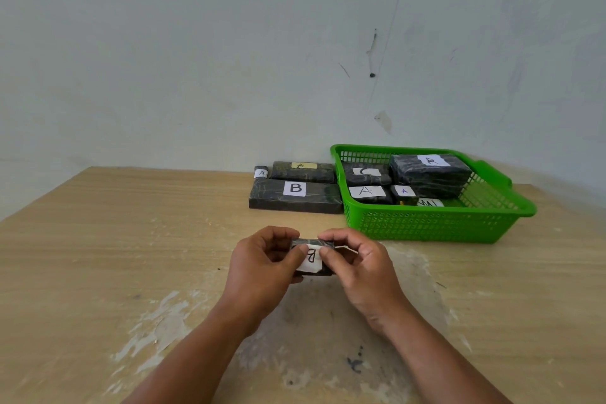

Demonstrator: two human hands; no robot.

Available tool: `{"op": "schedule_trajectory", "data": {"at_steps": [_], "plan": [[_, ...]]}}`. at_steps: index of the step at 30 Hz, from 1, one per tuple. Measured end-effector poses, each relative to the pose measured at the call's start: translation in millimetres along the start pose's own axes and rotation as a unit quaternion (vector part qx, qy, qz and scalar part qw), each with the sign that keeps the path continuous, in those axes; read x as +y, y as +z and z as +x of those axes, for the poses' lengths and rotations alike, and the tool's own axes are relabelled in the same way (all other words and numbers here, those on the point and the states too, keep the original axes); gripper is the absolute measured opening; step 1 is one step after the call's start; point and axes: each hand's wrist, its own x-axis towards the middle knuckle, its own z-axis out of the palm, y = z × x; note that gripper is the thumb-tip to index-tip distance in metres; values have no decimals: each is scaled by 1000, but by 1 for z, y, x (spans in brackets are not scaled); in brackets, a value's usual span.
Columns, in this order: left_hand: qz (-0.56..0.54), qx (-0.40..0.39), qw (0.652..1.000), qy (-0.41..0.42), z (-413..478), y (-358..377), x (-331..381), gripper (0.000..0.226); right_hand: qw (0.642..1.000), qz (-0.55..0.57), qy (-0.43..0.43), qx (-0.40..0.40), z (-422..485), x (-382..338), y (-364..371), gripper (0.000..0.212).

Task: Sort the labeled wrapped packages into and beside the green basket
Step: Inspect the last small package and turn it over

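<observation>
In the head view, a small wrapped package is held over the wooden table, in front of the green basket and a little to its left. It is pinched from both ends. The left hand is curled round its left end and the right hand round its right end, each with a thumb pressed on the upper face. The fingers of both hands are clamped on the package. The two thumb tips are set close together over a white label on which a letter B is written, not upright to the camera.

Inside the green basket, a large package is lodged at the back right; the letter on its label cannot be read surely. At the back left a package marked C is laid, and in front of it a package marked A. Just right of that a small package with a blue A is stood. A further label, mostly hidden by the basket's front wall, is seen beside it.

Just beside the basket's left wall, a long package marked B is laid on the table. Behind it a package with a yellow label is laid. At that package's far end from the basket, a small roll marked A is set.
</observation>
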Motion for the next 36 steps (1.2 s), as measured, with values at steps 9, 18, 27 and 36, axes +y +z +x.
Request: {"op": "schedule_trajectory", "data": {"at_steps": [9, 18, 27, 36], "plan": [[43, 20, 998, 30, -3, 1, -1, 23, 1000, 15, 9, -5, -2, -3, 1, 16], [-28, 3, 1000, 0, -2, -2, 2, 11, 1000, 9, 2, 2, -1, -3, 0, 17], [-11, -9, 1000, 5, -3, 1, 0, 12, 1000, -22, 0, 13, 0, 0, 1, 12], [-11, -31, 999, 10, -3, 2, -1, 21, 1000, -9, -6, 20, 1, 2, -1, 15]]}}
